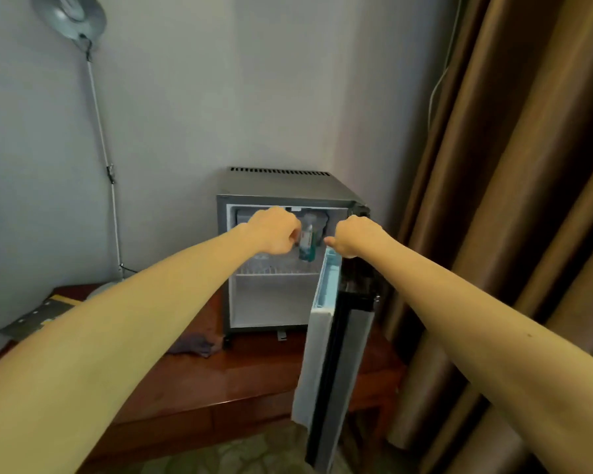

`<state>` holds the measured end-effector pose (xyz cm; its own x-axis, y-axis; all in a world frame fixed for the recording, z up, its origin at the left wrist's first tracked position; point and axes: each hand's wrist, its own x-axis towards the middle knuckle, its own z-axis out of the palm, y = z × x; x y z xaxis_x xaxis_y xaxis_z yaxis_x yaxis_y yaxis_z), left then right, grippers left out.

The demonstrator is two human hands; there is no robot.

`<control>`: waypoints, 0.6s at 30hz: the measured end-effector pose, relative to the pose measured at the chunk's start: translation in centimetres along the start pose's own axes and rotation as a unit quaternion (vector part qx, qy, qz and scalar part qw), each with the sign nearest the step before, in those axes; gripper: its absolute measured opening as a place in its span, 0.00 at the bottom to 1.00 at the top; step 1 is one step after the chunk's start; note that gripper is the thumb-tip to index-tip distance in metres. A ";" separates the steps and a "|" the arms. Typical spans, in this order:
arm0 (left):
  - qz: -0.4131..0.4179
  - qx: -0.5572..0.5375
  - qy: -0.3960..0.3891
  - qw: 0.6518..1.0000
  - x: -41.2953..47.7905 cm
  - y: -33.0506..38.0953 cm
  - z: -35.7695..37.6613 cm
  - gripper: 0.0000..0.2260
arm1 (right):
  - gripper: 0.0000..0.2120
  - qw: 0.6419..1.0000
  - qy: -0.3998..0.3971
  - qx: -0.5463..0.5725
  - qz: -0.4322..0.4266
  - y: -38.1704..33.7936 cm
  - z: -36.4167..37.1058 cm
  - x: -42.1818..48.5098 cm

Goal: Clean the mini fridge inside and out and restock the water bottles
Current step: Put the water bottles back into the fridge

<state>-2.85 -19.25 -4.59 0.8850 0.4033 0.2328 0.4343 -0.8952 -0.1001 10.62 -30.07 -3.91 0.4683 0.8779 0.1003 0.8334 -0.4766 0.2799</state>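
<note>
The grey mini fridge (288, 186) stands on a wooden table with its door (326, 336) swung open toward me on the right. Inside, a wire shelf (278, 270) divides the white interior. A clear water bottle (307, 242) with a green label stands slightly tilted on the upper shelf. My left hand (274, 234) reaches into the upper compartment, its fingers curled against the bottle's left side. My right hand (355, 236) is closed over the top edge of the open door. The space below the shelf looks bare.
A crumpled grey cloth (194, 345) lies on the wooden table (247, 374) by the fridge's front left foot. A floor lamp (101, 131) rises at the left beside a dark flat object (36, 318). Brown curtains (510, 165) hang close on the right.
</note>
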 end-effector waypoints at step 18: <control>-0.140 0.029 -0.064 0.988 2.0 -12.0 0.8 0.09 | 0.12 0.977 0.088 0.023 -0.191 -12.0 -0.3 14.3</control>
<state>-6.14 -7.54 -3.74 0.7411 0.6575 0.1361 0.6707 -0.7343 -0.1047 7.25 -11.82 -5.55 0.0666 0.9849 0.1600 0.9519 -0.1107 0.2856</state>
